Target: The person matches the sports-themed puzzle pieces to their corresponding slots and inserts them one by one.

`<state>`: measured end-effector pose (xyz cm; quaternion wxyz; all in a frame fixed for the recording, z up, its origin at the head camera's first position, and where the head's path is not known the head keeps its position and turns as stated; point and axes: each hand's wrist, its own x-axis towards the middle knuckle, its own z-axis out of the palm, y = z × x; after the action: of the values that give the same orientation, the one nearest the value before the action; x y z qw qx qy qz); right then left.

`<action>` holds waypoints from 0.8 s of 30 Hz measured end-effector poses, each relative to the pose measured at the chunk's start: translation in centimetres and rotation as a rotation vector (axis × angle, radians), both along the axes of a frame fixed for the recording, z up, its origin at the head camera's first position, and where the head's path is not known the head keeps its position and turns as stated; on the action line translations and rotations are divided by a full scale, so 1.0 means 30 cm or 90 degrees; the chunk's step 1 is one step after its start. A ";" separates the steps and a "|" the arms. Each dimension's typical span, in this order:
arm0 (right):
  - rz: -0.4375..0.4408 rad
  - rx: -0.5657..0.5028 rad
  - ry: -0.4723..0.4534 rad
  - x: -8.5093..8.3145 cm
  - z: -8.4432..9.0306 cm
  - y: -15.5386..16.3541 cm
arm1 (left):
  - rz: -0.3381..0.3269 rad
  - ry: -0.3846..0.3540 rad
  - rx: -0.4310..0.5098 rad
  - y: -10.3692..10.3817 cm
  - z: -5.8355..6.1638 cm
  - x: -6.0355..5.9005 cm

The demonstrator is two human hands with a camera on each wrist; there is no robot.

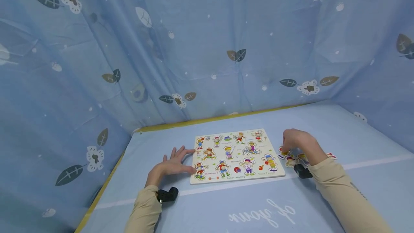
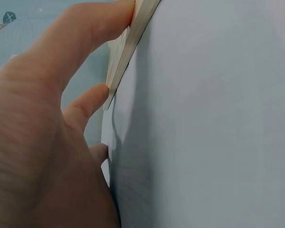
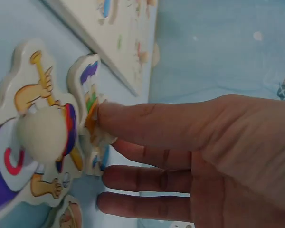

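A wooden puzzle board printed with sports figures lies flat on the table. At its left edge, my left hand is spread, with thumb and fingertip touching the board's side; the left wrist view shows this hand against the board's edge. Right of the board, my right hand reaches down and pinches a small figure puzzle piece between thumb and index finger. In the right wrist view, that piece is partly hidden behind the thumb, and the other fingers of the right hand are extended.
Several loose figure pieces lie beside the right hand, among them one piece near the board. A larger-looking knobbed piece is close in the right wrist view. A blue patterned curtain hangs behind the blue-covered table.
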<state>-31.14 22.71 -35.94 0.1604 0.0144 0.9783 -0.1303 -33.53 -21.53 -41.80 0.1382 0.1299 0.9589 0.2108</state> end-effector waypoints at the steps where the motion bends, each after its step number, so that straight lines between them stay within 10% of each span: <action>1: -0.005 0.003 0.004 -0.002 -0.003 0.002 | 0.000 0.002 -0.003 0.002 0.000 -0.002; 24: -0.009 0.012 0.003 -0.002 -0.005 -0.005 | 0.001 0.007 0.001 0.005 0.002 0.006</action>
<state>-31.19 22.56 -36.08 0.1572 0.0221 0.9797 -0.1225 -33.36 -21.37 -41.75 0.1326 0.1305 0.9597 0.2106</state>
